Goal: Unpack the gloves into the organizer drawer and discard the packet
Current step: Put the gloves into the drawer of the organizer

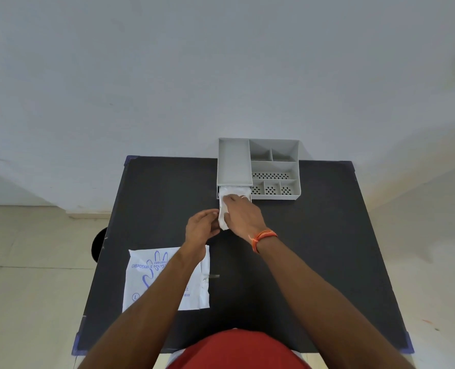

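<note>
A black surface [314, 262] fills the middle and lower part of the frame, with a pale wall above it and tiled floor at the left and right edges. At the upper centre of the surface, against the wall, stands a grey organizer [274, 169]: a tall closed block on its left side, open compartments on its right, some with perforated floors. At the bottom of the left block the drawer [249, 191] is pulled out toward the lower part of the frame, and white gloves [225, 217] fill it and spill out over its near edge in a crumpled wad.

The right hand [243, 213] lies on top of the gloves, fingers curled downward over them at the drawer mouth, palm pressing on the wad; an orange thread band circles that wrist. The left hand [202, 227] sits just to the left of the wad, fingers bent and fingertips meeting the hanging edge of the gloves; whether it pinches the material or merely touches it cannot be told.

The packet [141, 283], a flat white plastic bag printed in blue with a hand outline and the words "DISPOSABLE POLYE…", lies in the lower left of the surface, well apart from the organizer. The left forearm crosses above it and hides its middle. Its right edge looks torn and wrinkled.

A red garment shows at the bottom centre of the frame, and a dark round shape peeks out beside the left edge of the surface.
</note>
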